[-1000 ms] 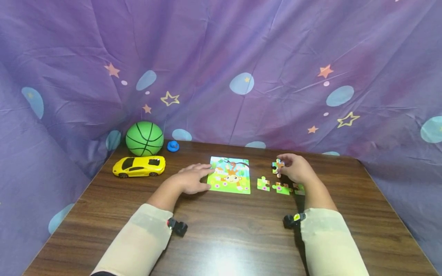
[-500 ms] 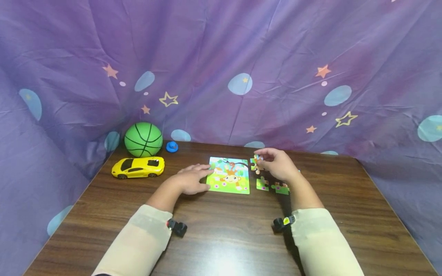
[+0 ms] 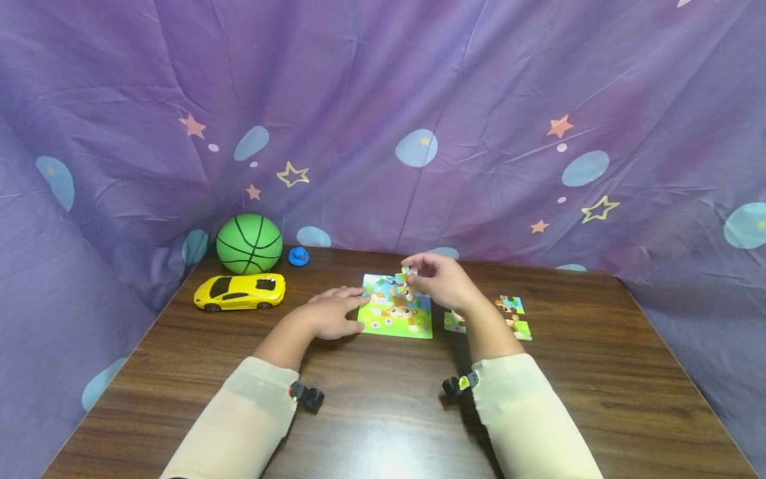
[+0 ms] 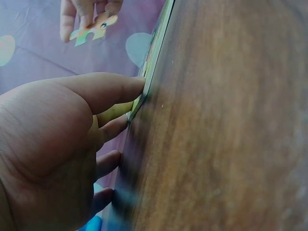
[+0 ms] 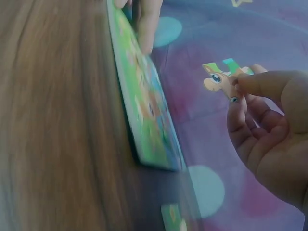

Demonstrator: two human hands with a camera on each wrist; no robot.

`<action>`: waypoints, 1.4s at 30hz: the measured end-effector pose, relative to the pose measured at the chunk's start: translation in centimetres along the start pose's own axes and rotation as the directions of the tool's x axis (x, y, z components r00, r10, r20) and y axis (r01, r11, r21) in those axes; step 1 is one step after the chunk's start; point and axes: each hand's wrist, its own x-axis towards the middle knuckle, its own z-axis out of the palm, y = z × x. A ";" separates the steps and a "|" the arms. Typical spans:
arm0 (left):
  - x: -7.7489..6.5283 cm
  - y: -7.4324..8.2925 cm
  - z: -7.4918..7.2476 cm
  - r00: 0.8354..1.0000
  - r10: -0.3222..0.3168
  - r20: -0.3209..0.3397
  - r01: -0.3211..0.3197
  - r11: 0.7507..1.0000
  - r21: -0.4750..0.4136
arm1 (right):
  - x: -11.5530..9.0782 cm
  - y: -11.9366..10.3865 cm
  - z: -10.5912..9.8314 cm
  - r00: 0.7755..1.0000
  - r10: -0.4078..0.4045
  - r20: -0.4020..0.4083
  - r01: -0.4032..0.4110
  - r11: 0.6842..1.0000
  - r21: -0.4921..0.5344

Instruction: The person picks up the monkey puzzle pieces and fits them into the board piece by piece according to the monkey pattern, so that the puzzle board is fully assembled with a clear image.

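My right hand [image 3: 445, 283] pinches a jigsaw piece [image 5: 219, 81] between thumb and fingers, above the upper part of the puzzle board [image 3: 383, 326]. The piece shows an eye and some orange and green, and the right wrist view has it raised off the board. A monkey on grass is printed on the board. At the board's left side rests my left hand [image 3: 334, 314], its fingers spread and fairly straight. In the left wrist view, the left thumb [image 4: 118, 91] touches the board's edge. Part of the board's upper right is hidden by my right hand.
Right of the board lie several loose jigsaw pieces [image 3: 522, 329], some hidden under my right forearm. A yellow toy car [image 3: 241, 293], a green ball [image 3: 249, 243] and a small blue duck [image 3: 298, 257] stand at the left. A purple curtain [image 3: 359, 100] hangs behind the table.
My right hand has carried the jigsaw piece leftward, from over the loose pieces to above the board. Pieces at the far right have come into view. My left hand has stayed in place.
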 end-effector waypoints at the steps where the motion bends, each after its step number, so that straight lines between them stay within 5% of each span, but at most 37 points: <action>1: 0.0 0.0 0.0 1.000 0.000 0.000 0.000 1.000 0.001 | 0.2 -0.2 0.2 1.000 0.002 0.008 -0.002 1.000 0.020; 6: 0.0 0.0 -0.1 1.000 0.000 0.006 0.000 1.000 -0.008 | 0.7 -0.2 1.2 0.999 0.035 0.029 -0.036 0.999 0.031; 27: -0.2 0.0 -0.3 1.000 -0.005 0.019 0.006 1.000 -0.023 | 1.3 2.4 2.8 0.989 0.145 0.018 -0.137 0.965 -0.221; 42: -0.3 0.0 -0.3 1.000 -0.004 0.015 0.005 1.000 -0.019 | 1.3 1.9 2.7 0.975 0.149 0.166 -0.087 0.940 -0.329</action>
